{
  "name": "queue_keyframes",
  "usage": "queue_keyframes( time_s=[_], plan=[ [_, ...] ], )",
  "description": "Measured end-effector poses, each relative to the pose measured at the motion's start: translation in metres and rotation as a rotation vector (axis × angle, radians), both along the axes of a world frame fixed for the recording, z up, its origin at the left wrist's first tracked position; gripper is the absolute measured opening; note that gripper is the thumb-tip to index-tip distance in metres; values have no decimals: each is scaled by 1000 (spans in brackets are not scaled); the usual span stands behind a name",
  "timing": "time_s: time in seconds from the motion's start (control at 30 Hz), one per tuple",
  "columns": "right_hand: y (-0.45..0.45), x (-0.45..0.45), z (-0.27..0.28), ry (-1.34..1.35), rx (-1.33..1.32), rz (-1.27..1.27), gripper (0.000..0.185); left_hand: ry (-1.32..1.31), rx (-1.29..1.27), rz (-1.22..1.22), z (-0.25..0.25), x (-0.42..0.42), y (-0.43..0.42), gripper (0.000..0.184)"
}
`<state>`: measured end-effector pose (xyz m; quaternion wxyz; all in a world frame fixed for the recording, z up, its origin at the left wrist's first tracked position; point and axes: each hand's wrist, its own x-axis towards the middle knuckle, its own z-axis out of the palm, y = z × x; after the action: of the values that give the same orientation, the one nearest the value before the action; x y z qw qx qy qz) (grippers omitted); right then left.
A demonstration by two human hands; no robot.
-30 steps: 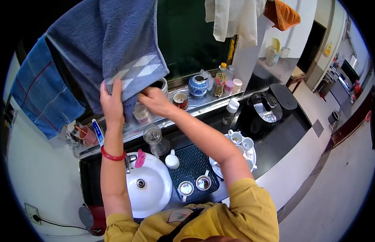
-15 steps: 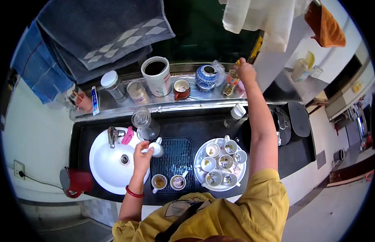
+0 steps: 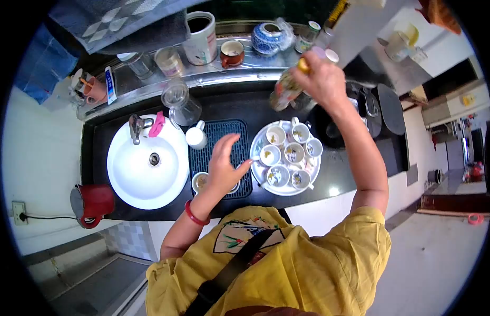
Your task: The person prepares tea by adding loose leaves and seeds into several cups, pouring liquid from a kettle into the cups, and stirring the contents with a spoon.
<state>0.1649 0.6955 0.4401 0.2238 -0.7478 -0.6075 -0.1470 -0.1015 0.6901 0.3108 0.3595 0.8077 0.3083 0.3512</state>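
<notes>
My right hand (image 3: 325, 81) grips a glass jar (image 3: 285, 90) by its yellow top, holding it tilted above the back of the counter. Dried pieces in brown and reddish colours show through the glass. My left hand (image 3: 222, 166) hovers over the dark drain mat (image 3: 235, 129) with thumb and fingers apart and nothing in them. Beneath it, a cup (image 3: 200, 181) is partly visible; another is mostly hidden by the hand. At the mat's upper left stands a white cup (image 3: 196, 137). To the right, a round tray (image 3: 261, 181) carries several white cups with bits inside.
A white sink (image 3: 121, 181) with a tap (image 3: 137, 128) lies left, beside a red kettle (image 3: 95, 204). Behind it stands a glass pitcher (image 3: 186, 108). Along the metal ledge are a blue-white pot (image 3: 267, 39), a brown cup (image 3: 232, 52) and a white tub (image 3: 200, 45).
My left hand has let go of the white cup and moved right over the mat. My right hand has lifted the jar off the ledge and brought it nearer. The view has shifted.
</notes>
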Motion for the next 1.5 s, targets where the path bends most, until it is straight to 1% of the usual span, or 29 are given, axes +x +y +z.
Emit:
queue_keyframes(
  time_s=[0.03,0.1,0.17,0.2,0.3,0.33,0.37,0.43,0.47,0.5,0.53,0.57,0.63,0.67,0.73,0.8,0.83,0.9,0.93,0.97,1.03,1.07,1.1,1.17,1.23,1.33,1.4,1.43,1.5],
  plan=[
    [-13,-19,2,14,-7,41,33,6,104,-5,5,10,-4,72],
    [-39,-49,1,51,-44,158,34,29,225,48,18,26,-17,86],
    [-69,-78,5,161,-44,212,36,-99,231,38,16,36,-30,92],
    [-84,-87,4,207,-79,193,38,-128,101,79,8,36,-41,88],
    [-127,-97,-5,218,-67,218,44,-219,52,-46,-17,23,-70,81],
    [-141,-98,-9,181,-112,206,45,-203,74,-76,-19,20,-78,74],
    [-154,-98,-18,202,-205,144,42,-208,75,-91,-24,15,-85,74],
    [-174,-101,-51,224,-163,60,35,-84,-45,-250,-37,2,-97,72],
    [-183,-99,-68,229,-109,111,32,-83,-41,-260,-40,-5,-98,72],
    [-190,-96,-82,233,-56,167,31,13,-201,-407,-43,-13,-97,74],
    [-202,-94,-89,273,-162,210,19,112,-361,-549,-46,-17,-94,75],
    [-206,-89,-91,277,-158,212,19,116,-359,-546,-52,-18,-90,75],
    [-214,-78,-96,396,-66,519,20,144,-728,-822,-62,-17,-87,81],
    [-220,-71,-98,404,-68,528,20,155,-864,-839,-61,-15,-89,83],
    [-235,-54,-103,623,-236,562,21,206,-868,-809,-66,-6,-93,82],
    [-249,-38,-106,821,-394,573,33,265,-862,-775,-74,5,-104,81],
    [-255,-33,-109,832,-402,597,33,266,-872,-747,-75,12,-111,81],
    [-265,-24,-115,1068,-460,348,40,304,-811,-740,-74,27,-128,80],
    [-271,-17,-122,1050,-479,264,37,319,-774,-729,-78,34,-136,79],
    [-276,-8,-132,1057,-488,297,37,324,-777,-695,-82,42,-143,79],
    [-282,9,-148,903,-488,285,31,329,-799,-680,-88,58,-157,79],
    [-285,18,-150,930,-409,348,21,334,-774,-659,-88,65,-162,80],
    [-287,26,-151,939,-420,369,21,336,-783,-636,-93,68,-165,80],
    [-290,41,-152,840,-256,671,21,233,-935,-749,-102,77,-171,81],
    [-291,47,-150,894,-255,723,20,201,-1049,-775,-109,81,-175,84],
    [-288,56,-154,1010,-226,852,17,-21,-1516,-873,-119,82,-187,86],
    [-286,58,-161,1197,-204,953,21,-45,-1591,-896,-126,78,-190,86],
    [-284,59,-163,1208,-210,967,21,-49,-1663,-946,-130,73,-191,86],
    [-281,69,-166,1455,-115,868,25,-16,-1622,-898,-134,62,-193,86]
  ],
)
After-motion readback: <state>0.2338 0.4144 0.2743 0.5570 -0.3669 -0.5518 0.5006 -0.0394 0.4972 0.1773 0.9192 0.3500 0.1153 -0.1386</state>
